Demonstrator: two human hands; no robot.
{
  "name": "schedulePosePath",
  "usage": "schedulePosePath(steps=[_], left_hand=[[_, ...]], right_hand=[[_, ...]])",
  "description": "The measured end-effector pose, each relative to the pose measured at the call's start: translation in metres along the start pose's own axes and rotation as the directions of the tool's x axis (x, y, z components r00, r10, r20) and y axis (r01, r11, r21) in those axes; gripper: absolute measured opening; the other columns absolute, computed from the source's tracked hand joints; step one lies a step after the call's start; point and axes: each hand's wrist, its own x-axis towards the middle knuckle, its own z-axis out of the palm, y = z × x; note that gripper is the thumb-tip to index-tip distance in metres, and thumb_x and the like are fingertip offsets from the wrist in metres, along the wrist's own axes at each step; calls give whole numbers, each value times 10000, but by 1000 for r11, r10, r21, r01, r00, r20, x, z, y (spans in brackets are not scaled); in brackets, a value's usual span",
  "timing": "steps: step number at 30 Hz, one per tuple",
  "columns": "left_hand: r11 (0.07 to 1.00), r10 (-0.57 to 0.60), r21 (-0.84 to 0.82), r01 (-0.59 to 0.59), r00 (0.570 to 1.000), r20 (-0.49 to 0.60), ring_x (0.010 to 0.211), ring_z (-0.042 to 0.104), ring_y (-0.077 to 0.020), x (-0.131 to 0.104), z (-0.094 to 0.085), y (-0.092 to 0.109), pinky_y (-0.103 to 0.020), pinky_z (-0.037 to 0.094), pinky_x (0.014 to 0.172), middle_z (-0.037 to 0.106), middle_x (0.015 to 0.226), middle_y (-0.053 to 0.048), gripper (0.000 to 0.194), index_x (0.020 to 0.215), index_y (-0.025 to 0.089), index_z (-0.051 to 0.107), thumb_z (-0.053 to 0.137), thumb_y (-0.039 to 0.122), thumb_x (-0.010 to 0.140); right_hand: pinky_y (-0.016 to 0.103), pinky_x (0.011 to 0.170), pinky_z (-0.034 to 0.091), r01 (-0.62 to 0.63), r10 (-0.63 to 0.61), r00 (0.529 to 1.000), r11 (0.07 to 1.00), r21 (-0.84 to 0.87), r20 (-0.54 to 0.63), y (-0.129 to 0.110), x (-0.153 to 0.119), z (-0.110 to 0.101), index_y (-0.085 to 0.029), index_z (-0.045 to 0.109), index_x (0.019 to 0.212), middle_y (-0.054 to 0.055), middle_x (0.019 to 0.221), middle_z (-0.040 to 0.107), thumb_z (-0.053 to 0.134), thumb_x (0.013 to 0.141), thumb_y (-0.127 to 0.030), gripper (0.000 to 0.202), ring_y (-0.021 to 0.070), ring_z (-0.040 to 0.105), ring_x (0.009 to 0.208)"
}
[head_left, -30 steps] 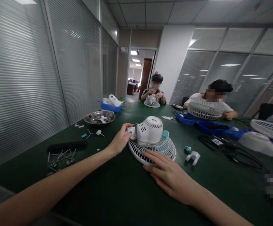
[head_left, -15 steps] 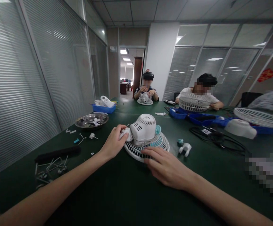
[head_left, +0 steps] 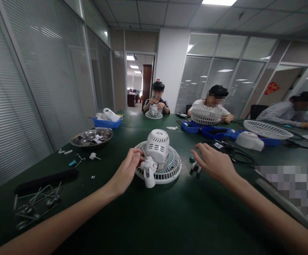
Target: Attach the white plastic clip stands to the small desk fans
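A small white fan (head_left: 157,145) lies face down on its round grille (head_left: 176,164), with its vented motor housing upward. Its white neck bracket (head_left: 150,171) points toward me. My left hand (head_left: 127,169) has its fingers bent together around the fan's left side, beside the neck; the fingertips are partly hidden. To the right, my right hand (head_left: 216,163) hovers with fingers apart and holds nothing. Under its fingertips are a small white forked part (head_left: 195,168) and a teal knob (head_left: 191,159), both partly covered by the hand.
On the left are a metal bowl of parts (head_left: 92,138), a blue bin (head_left: 108,123), a black bar (head_left: 47,180) and bent metal pieces (head_left: 37,205). Blue trays (head_left: 212,132), a white cover (head_left: 249,141) and black cables (head_left: 236,156) lie right. Several people sit farther off.
The fan has turned, so its neck bracket swung from the left toward me. My right hand left the grille and moved right, over the forked part. The view shifted right.
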Motion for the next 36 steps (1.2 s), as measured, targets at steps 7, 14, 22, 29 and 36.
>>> schedulePosePath(steps=[7, 14, 22, 29, 36], left_hand=[[782, 187, 522, -340, 928, 323, 1260, 410, -235, -16, 9, 6, -433, 333, 1067, 435, 1373, -65, 413, 1323, 249, 375, 419, 270, 913], [469, 199, 610, -639, 749, 632, 1400, 196, -219, -13, 13, -2, -415, 171, 1151, 192, 1533, -9, 609, 1474, 272, 85, 361, 409, 949], [376, 226, 676, -634, 770, 597, 1403, 181, -211, 4, 12, -15, -431, 152, 1142, 188, 1520, 28, 595, 1458, 313, 121, 295, 536, 934], [475, 226, 758, -447, 894, 386, 1395, 193, -286, 19, 2, -35, -534, 179, 1102, 266, 1505, -26, 576, 1427, 280, 294, 350, 531, 911], [421, 306, 869, -259, 943, 133, 1214, 449, -318, 25, -15, -34, -507, 288, 1026, 543, 1276, -160, 387, 1191, 125, 564, 415, 312, 886]], right_hand=[[324, 667, 441, -203, 55, 896, 934, 295, 441, 41, 2, 32, -214, 605, 949, 88, 860, 659, 399, 878, -533, 386, 238, 627, 782], [273, 569, 476, -254, -29, 904, 764, 593, 426, 49, 10, 26, -159, 556, 997, 63, 816, 628, 460, 826, -495, 389, 183, 618, 685], [306, 688, 480, -162, -113, 936, 704, 691, 334, 25, 5, 14, -158, 615, 917, 56, 867, 618, 373, 858, -316, 295, 170, 589, 745], [291, 733, 453, 126, -287, 947, 748, 651, 147, -3, -1, -9, -199, 633, 1046, 61, 1026, 595, 481, 904, -352, 258, 171, 575, 857], [308, 780, 477, 263, -423, 900, 716, 647, 102, -16, -10, -8, -213, 593, 1025, 44, 1009, 578, 570, 870, -245, 160, 166, 592, 883]])
